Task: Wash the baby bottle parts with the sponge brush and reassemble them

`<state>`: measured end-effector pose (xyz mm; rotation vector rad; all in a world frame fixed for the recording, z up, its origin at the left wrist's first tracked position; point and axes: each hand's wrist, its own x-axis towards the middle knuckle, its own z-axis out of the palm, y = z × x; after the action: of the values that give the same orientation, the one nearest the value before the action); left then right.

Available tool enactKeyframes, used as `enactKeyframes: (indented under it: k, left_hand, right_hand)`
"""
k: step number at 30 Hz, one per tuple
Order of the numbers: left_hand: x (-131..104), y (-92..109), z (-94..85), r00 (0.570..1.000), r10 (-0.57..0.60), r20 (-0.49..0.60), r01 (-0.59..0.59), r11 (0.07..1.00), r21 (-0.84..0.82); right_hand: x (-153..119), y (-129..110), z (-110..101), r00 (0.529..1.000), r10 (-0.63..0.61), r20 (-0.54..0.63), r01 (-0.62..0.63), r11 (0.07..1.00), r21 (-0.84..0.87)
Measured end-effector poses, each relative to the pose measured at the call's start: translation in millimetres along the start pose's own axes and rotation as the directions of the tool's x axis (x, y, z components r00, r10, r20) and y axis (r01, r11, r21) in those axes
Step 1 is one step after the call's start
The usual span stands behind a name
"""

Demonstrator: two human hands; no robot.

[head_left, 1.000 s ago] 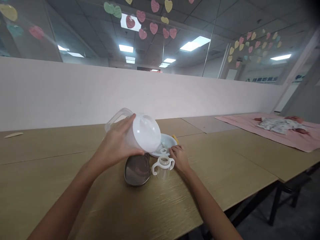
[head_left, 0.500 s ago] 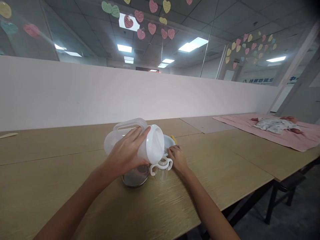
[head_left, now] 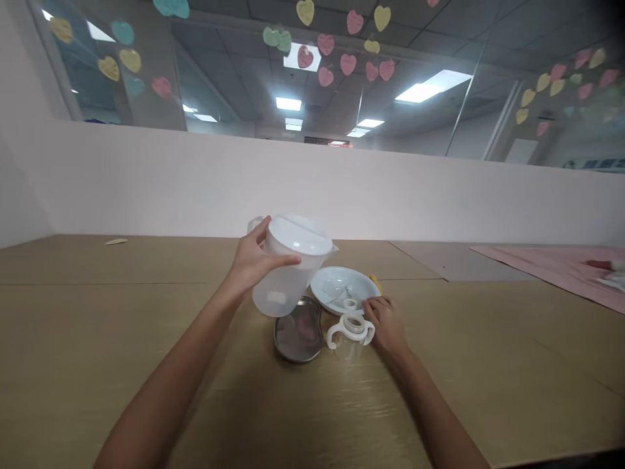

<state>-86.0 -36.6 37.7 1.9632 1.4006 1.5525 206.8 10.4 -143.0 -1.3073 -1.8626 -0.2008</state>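
My left hand [head_left: 251, 257] grips a translucent plastic pitcher [head_left: 283, 283] with a white lid, its thumb across the front. The pitcher is held above the table, tilted slightly, spout to the right. My right hand [head_left: 385, 320] has its fingers curled at the right rim of a white bowl [head_left: 319, 296]. Inside that bowl lie a white ring [head_left: 350, 304] and small clear parts. Just in front of the bowl stands a clear baby bottle [head_left: 349, 348] with white handles, its top uncapped. A metal kidney dish [head_left: 297, 335] sits left of the bottle, partly below the pitcher.
Something yellow [head_left: 375, 283] shows behind the bowl. A pink cloth [head_left: 537, 262] covers the table's far right, with part of a baby-like figure at the frame edge. A flat pale piece [head_left: 116, 241] lies far left. A white wall [head_left: 195, 189] backs the table.
The pitcher has swung from a steep pouring tilt to nearly upright, away from the bottle. My right hand stays by the bowl. The view has turned left.
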Motion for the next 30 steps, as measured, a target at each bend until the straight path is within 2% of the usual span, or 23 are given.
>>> enactKeyframes:
  k: [3, 7, 11, 14, 17, 20, 23, 25, 27, 28, 30]
  left_hand:
    - [14.1, -26.3, -9.0, 0.971, -0.177, -0.160, 0.154, 0.977, -0.146]
    - [28.0, -63.3, -20.5, 0.892, -0.310, -0.330, 0.262, 0.948, -0.183]
    - [34.9, -88.2, -31.0, 0.842, -0.403, -0.359, 0.353, 0.915, -0.197]
    - [35.4, -92.6, -35.4, 0.847, -0.406, -0.343, 0.367, 0.914, -0.174]
    - [32.6, -86.9, -40.0, 0.907, -0.327, -0.266, 0.335, 0.942, -0.013]
    - [27.8, -76.0, -48.8, 0.963, -0.246, -0.112, 0.267, 0.933, 0.240]
    - [21.5, -60.3, -59.2, 0.972, -0.226, 0.056, 0.180, 0.880, 0.440]
    - [14.9, -44.0, -63.9, 0.950, -0.295, 0.105, 0.184, 0.797, 0.575]
    - [4.8, -21.4, -65.3, 0.906, -0.412, 0.102, 0.211, 0.645, 0.734]
    - [-1.8, -8.3, -64.6, 0.900, -0.429, 0.076, 0.202, 0.566, 0.799]
    - [-17.3, 18.6, -60.9, 0.932, -0.358, 0.055, 0.133, 0.479, 0.868]
  right_hand:
    - [-2.1, 3.1, 2.9, 1.000, -0.013, 0.003, 0.013, 1.000, 0.013]
    - [-3.2, 5.7, 5.7, 1.000, -0.017, 0.008, 0.017, 1.000, 0.013]
    - [-3.1, 4.4, 5.6, 1.000, -0.014, 0.014, 0.014, 1.000, 0.012]
    - [-3.0, 3.5, 5.4, 1.000, -0.011, 0.020, 0.011, 1.000, 0.000]
    - [-3.0, 3.8, 5.7, 1.000, -0.011, 0.025, 0.011, 1.000, -0.006]
    - [-3.1, 4.2, 6.1, 1.000, -0.008, 0.020, 0.008, 1.000, -0.004]
    - [-3.6, 3.7, 6.4, 1.000, -0.014, 0.021, 0.014, 1.000, 0.001]
    - [-4.0, 3.3, 6.4, 1.000, -0.016, 0.027, 0.016, 1.000, 0.006]
    - [-4.1, 1.9, 5.1, 1.000, 0.010, 0.008, -0.010, 1.000, 0.016]
    - [-3.9, 0.2, 3.5, 0.999, 0.032, -0.017, -0.032, 0.999, 0.029]
    - [-2.9, -7.5, -2.4, 0.990, 0.087, -0.110, -0.080, 0.994, 0.073]
